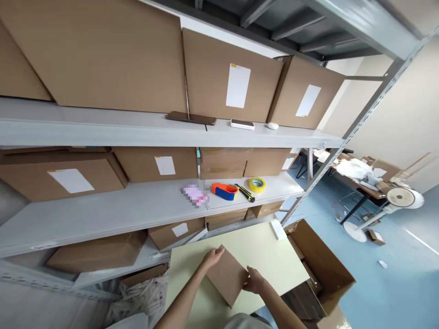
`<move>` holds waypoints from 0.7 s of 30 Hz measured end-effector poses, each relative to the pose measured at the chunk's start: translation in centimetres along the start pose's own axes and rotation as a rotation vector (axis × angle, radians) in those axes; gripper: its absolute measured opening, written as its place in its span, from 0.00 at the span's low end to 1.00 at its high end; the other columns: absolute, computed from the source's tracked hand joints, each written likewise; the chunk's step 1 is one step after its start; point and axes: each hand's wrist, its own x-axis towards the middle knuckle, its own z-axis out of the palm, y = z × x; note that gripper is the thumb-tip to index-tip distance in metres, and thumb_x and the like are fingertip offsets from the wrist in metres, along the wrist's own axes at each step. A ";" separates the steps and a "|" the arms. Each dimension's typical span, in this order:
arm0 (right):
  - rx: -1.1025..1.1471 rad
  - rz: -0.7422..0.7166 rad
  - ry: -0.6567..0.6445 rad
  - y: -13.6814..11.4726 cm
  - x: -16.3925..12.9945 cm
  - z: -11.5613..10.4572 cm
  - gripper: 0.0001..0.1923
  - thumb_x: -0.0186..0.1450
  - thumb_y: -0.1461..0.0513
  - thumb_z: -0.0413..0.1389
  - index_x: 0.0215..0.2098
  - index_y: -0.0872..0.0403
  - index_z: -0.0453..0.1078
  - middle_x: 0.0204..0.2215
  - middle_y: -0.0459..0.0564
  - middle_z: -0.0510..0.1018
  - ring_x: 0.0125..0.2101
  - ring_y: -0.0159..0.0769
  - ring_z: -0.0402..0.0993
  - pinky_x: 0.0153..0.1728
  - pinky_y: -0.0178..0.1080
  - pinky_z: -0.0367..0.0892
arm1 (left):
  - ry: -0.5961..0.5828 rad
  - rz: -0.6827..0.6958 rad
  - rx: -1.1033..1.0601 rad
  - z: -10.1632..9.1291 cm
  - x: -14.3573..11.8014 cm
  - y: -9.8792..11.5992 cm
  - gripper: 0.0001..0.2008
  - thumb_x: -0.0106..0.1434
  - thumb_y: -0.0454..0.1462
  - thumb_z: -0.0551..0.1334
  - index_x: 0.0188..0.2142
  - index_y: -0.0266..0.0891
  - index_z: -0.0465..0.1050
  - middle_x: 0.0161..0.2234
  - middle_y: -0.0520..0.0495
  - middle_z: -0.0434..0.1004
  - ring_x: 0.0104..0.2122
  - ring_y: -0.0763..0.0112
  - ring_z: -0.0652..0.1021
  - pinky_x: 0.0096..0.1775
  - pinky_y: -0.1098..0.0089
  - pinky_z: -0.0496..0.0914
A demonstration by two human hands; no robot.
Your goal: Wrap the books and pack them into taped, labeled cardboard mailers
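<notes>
A small flat brown cardboard box is held between both hands over a pale yellow tabletop. My left hand grips its upper left corner, the thumb lying along the top. On the opposite side, my right hand has its fingers pressed against the right edge. The box is turned at an angle, and its underside is hidden. Near the table's far right corner lies a small white box.
On the grey shelf ahead are an orange and blue strap loop, a box cutter and yellow tape. A large open carton stands right of the table. A white fan stands farther off.
</notes>
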 end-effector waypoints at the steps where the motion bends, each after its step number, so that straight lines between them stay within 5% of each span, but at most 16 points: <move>1: 0.004 -0.011 0.022 -0.2 0.1 -0.2 0.22 0.62 0.39 0.61 0.36 0.46 0.66 0.33 0.51 0.78 0.33 0.50 0.86 0.34 0.51 0.83 | -0.006 -0.018 -0.003 0.2 -0.2 0.0 0.22 0.75 0.53 0.60 0.44 0.40 0.85 0.47 0.32 0.91 0.54 0.39 0.90 0.54 0.55 0.83; 6: -0.065 -0.372 0.135 -2.3 -0.7 -3.0 0.33 0.60 0.28 0.57 0.36 0.47 0.74 0.41 0.59 0.84 0.51 0.59 0.85 0.51 0.54 0.82 | 0.016 -0.028 -0.062 1.8 -2.1 1.3 0.23 0.82 0.50 0.55 0.51 0.39 0.84 0.56 0.31 0.89 0.61 0.46 0.87 0.61 0.59 0.77; 11: -0.218 -0.675 0.314 -4.9 -2.2 -5.4 0.38 0.63 0.27 0.49 0.38 0.47 0.79 0.44 0.62 0.89 0.55 0.67 0.83 0.56 0.55 0.78 | 0.134 -0.030 -0.198 4.6 -4.8 3.8 0.17 0.77 0.39 0.61 0.61 0.37 0.79 0.61 0.32 0.86 0.62 0.50 0.86 0.61 0.61 0.77; 16: -0.411 -0.664 0.271 -3.7 -2.3 -6.5 0.34 0.63 0.29 0.46 0.32 0.47 0.73 0.31 0.56 0.84 0.41 0.55 0.82 0.46 0.48 0.77 | 0.035 -0.102 -0.141 7.8 -6.7 3.1 0.16 0.73 0.37 0.66 0.58 0.33 0.79 0.57 0.24 0.86 0.57 0.43 0.87 0.58 0.56 0.80; 21: -0.496 -0.547 0.215 -2.4 -0.4 -8.0 0.33 0.66 0.27 0.44 0.27 0.43 0.61 0.23 0.46 0.69 0.34 0.44 0.70 0.38 0.41 0.72 | 0.003 -0.115 -0.270 9.3 -6.8 1.2 0.25 0.74 0.52 0.68 0.59 0.36 0.77 0.51 0.28 0.89 0.49 0.47 0.89 0.53 0.58 0.81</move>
